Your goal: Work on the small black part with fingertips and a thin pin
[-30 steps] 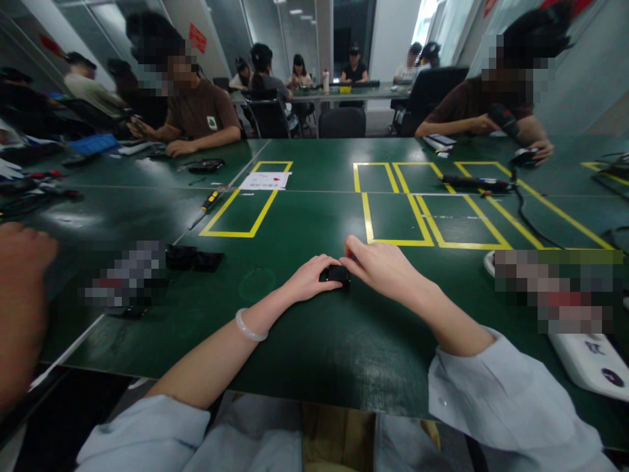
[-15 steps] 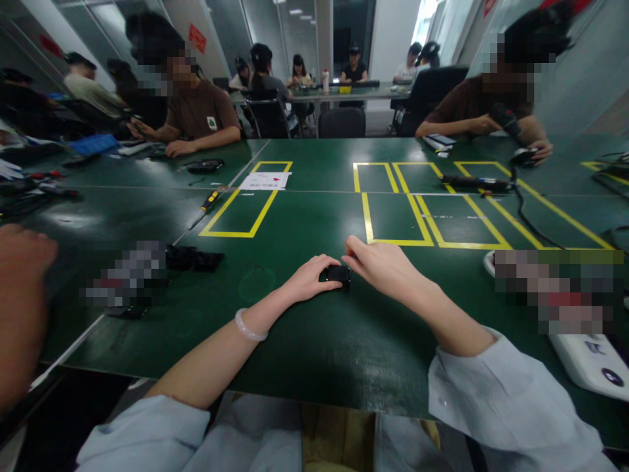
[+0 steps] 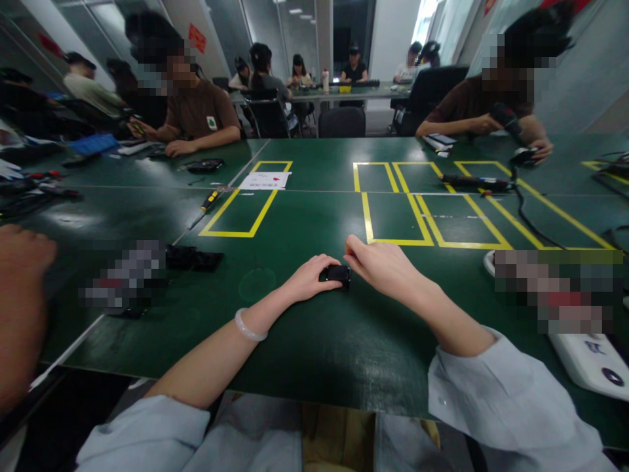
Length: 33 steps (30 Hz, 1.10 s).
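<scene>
My left hand [image 3: 312,278] grips a small black box-shaped part [image 3: 338,274] from its left side, thumb in front and fingers behind. The part rests on or just above the green table [image 3: 314,341]; I cannot tell which. Close against its right end is my right hand [image 3: 381,265], with thumb and fingers pinched together. Whatever those fingers hold, if anything, is hidden or too small to make out. A pale bracelet [image 3: 249,326] circles my left wrist.
A screwdriver [image 3: 210,202] and a paper label [image 3: 264,180] lie ahead on the left, near yellow tape outlines. Black parts [image 3: 194,257] lie to my left. Toward the right are a white device [image 3: 592,357] and a corded black tool [image 3: 476,183]. Another person's arm [image 3: 22,308] enters at left.
My hands and the black part hold almost the same position. Across the table on the left, a yellowish thing now shows in a person's hand.
</scene>
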{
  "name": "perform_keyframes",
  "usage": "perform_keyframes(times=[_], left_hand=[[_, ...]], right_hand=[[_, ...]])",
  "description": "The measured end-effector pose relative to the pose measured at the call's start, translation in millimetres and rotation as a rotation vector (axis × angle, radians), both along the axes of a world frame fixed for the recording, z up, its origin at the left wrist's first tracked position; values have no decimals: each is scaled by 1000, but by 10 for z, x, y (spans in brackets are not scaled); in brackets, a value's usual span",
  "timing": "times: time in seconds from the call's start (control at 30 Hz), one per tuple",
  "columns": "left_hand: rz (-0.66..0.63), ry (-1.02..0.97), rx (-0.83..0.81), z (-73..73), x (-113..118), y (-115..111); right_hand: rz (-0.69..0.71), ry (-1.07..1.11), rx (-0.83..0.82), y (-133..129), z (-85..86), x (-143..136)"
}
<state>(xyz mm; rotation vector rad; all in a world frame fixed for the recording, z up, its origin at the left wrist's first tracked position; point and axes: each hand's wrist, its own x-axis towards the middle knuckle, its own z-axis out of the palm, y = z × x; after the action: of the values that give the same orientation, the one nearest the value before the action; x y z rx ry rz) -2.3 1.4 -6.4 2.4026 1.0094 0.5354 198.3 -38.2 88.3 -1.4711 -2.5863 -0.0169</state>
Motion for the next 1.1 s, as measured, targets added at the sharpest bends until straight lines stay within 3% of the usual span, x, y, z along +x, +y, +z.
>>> perform_keyframes(times=[1.1], left_hand=[[-2, -4, 5, 2, 4, 3]], right_hand=[[7, 33, -24, -21, 10, -3]])
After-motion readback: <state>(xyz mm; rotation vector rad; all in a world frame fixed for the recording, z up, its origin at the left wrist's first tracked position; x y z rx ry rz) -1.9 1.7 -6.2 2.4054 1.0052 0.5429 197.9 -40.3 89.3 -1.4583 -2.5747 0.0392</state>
